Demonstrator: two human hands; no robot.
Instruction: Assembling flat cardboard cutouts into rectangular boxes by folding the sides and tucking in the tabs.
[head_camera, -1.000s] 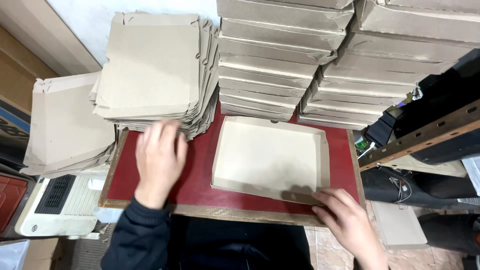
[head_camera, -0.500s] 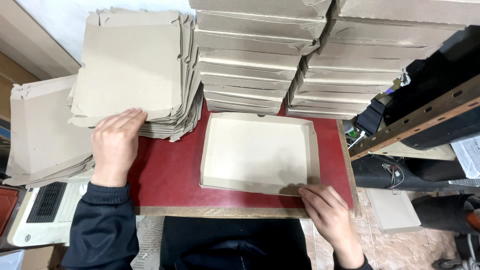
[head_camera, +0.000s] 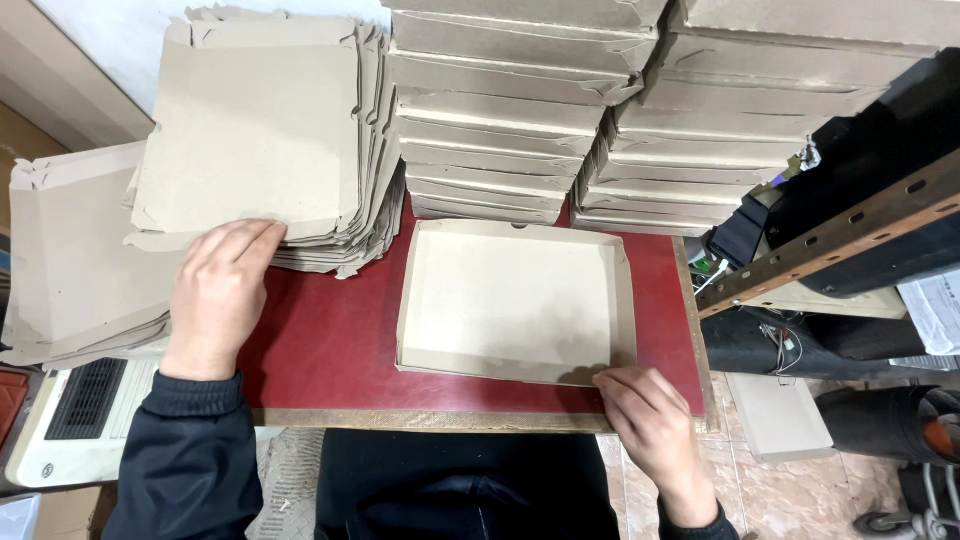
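Note:
A folded shallow cardboard tray (head_camera: 515, 300) lies on the red tabletop (head_camera: 320, 350). My right hand (head_camera: 645, 425) presses on the tray's near right corner, fingers on the rim. My left hand (head_camera: 215, 295) rests flat with its fingertips on the near edge of a stack of flat cardboard blanks (head_camera: 265, 140) at the left back. Both sleeves are dark.
Two tall stacks of finished trays (head_camera: 500, 110) (head_camera: 740, 110) stand behind the tray. A second pile of blanks (head_camera: 70, 260) lies at the far left. A white heater (head_camera: 80, 415) sits below it. A slotted metal rail (head_camera: 830, 235) crosses at the right.
My left hand has moved left and back from the red tabletop onto the edge of the blank stack. My right hand stays at the tray's near right corner.

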